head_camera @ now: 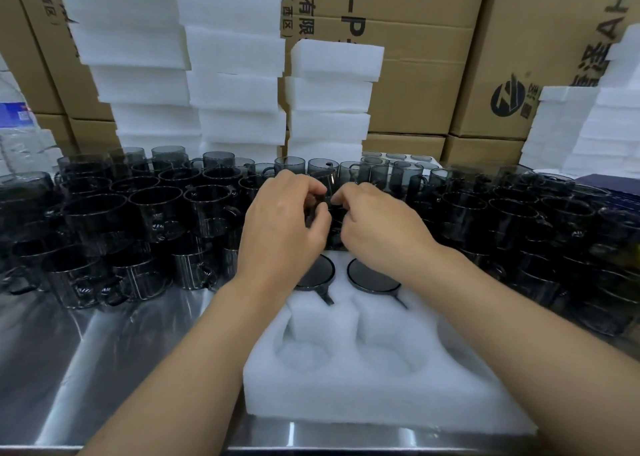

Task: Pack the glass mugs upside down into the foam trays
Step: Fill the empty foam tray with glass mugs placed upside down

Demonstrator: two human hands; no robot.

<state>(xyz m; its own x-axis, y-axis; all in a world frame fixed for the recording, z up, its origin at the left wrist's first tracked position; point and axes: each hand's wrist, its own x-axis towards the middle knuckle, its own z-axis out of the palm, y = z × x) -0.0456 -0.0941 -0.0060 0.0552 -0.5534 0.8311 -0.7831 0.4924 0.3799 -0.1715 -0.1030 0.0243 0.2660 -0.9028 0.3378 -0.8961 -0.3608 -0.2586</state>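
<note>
Head view: your left hand point(282, 223) and right hand point(379, 225) meet over the far edge of the foam tray point(346, 400). Both have their fingers curled and pinching the gripped glass point(328, 209) between them. I cannot tell whether that is one mug or one per hand, because the knuckles hide it.

Handling, as a judgement: smoked glass is rigid, smooth, likely slippery and brittle at the rim. It has some weight but is fine for one hand. Take each mug by the body or handle, not by the rim alone, then flip it and seat it base up.

Two packed mugs point(373, 275) sit inverted in the tray's far pockets, with their bases up and handles lying in the foam slots. The empty pockets point(304, 351) nearest you are open. Anything further right on the tray is hidden under your forearm. The foam looks soft and light, and it may shift if you push down hard.

Loose mugs point(152, 209) crowd the steel table point(104, 358) on both sides, rim up and packed close together, some apparently stacked. Handles stick out, so lifting one could knock or snag its neighbours; lift straight up.

Foam stacks point(235, 85) stand behind the mugs, with cardboard boxes point(422, 85) behind those. Both are well apart from your hands and out of the way.
</note>
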